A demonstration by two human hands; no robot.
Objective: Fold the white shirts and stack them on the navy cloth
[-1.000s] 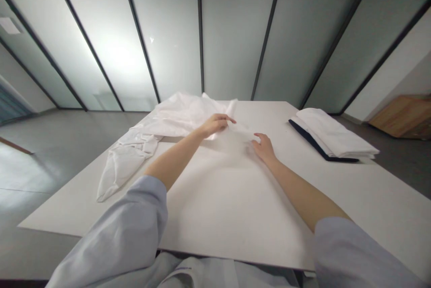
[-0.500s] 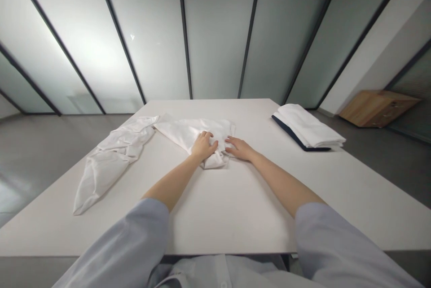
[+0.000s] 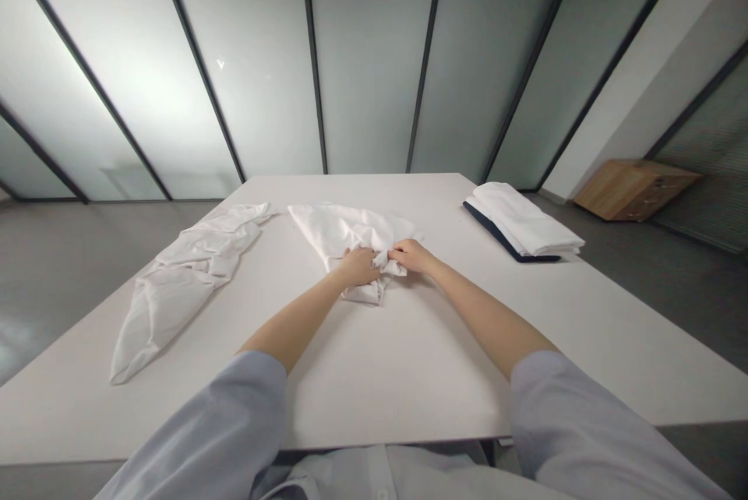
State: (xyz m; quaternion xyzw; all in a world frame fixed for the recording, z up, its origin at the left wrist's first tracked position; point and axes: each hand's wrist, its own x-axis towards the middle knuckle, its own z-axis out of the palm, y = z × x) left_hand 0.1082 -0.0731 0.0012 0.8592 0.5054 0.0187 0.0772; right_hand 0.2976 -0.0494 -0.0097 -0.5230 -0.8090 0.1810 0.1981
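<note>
Through the head camera I see both forearms extended forward over the bench, converging near its middle. The left hand lies palm down on a white cloth, knuckles up, fingers angled inward to the right. Its fingertips sink among the folds, so I cannot tell whether they grip or only press. The right hand comes in from the opposite side, fingers curled narrow, pinching a gathered edge of the same cloth. The two hands are near each other, with bunched fabric between them.

The white cloth rests on the bench directly in front of the wearer. It spreads away to the far left in a flat, tapering flap and crumples toward the near edge. The hands block my view of part of the gathered section.

Left of it, apart, I locate a second white cloth, long, loosely rumpled and narrowing to a near corner. On the right sits a folded white stack, flat and layered, resting on a thin dark item.

The bench top is pale, smooth and matt. Beyond it stand frosted glass panels in dark frames; at far right, a wood-grain cabinet stands on the grey floor.
</note>
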